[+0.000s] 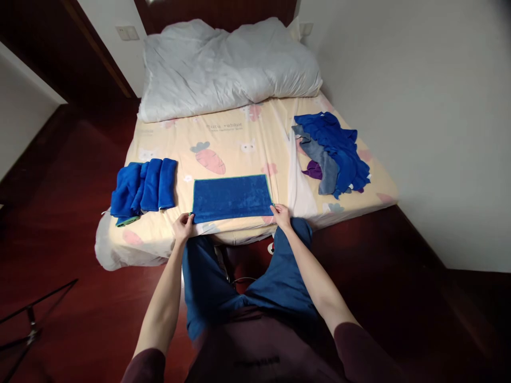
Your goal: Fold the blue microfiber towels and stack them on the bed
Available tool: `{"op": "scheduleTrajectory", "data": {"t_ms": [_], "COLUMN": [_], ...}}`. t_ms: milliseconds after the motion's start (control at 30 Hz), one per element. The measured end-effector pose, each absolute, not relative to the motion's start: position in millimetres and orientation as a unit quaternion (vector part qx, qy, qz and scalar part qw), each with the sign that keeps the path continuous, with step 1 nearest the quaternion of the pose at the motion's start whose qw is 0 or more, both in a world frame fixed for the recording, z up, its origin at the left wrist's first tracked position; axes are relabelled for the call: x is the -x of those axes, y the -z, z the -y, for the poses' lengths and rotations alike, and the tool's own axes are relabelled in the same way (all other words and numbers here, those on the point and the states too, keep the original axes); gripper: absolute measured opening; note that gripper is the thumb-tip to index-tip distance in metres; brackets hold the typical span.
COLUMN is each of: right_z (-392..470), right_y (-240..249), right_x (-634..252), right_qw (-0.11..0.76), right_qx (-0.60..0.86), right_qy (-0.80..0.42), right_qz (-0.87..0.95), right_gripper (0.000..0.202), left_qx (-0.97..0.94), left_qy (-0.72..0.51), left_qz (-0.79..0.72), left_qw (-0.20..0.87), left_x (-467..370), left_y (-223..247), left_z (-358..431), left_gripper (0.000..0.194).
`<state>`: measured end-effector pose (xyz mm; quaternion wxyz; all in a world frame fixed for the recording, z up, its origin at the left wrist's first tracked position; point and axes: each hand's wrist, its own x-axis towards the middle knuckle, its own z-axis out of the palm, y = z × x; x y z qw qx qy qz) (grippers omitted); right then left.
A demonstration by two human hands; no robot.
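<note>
A blue towel (231, 197) with thin green edging lies flat as a wide rectangle near the front edge of the bed. My left hand (183, 226) pinches its near left corner between thumb and fingers. At the near right corner, my right hand (281, 215) grips the towel the same way. To the left sit several rolled or folded blue towels (151, 183), side by side, one showing a green edge. A loose heap of crumpled cloths (335, 149), mostly blue with some grey and purple, lies to the right.
The bed (239, 143) has a cream sheet printed with carrots and rabbits. A bulky white quilt (231, 64) is bunched against the headboard. White walls stand at the right and back. A black metal stand leg (32, 319) rests on the dark red floor at lower left.
</note>
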<state>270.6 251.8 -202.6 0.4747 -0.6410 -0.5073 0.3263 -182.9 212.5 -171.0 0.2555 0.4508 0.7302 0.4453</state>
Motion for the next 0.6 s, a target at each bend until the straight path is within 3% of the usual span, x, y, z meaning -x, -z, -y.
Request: {"op": "scheduleTrajectory", "data": {"t_ms": [600], "right_z": [-253.1], "right_y": [201.8], "right_x": [-269.1], "right_qw": [0.485], "right_qx": [0.655], "right_qy": [-0.331], "right_qz": [0.476], "right_gripper": [0.05], "left_qx": [-0.454], "left_qy": [-0.431], "left_qz": [-0.748], "left_qw": [0.219], "left_x": [180.8], "left_y": [178.8], "left_z": [-213.0], "left_gripper": [0.044]}}
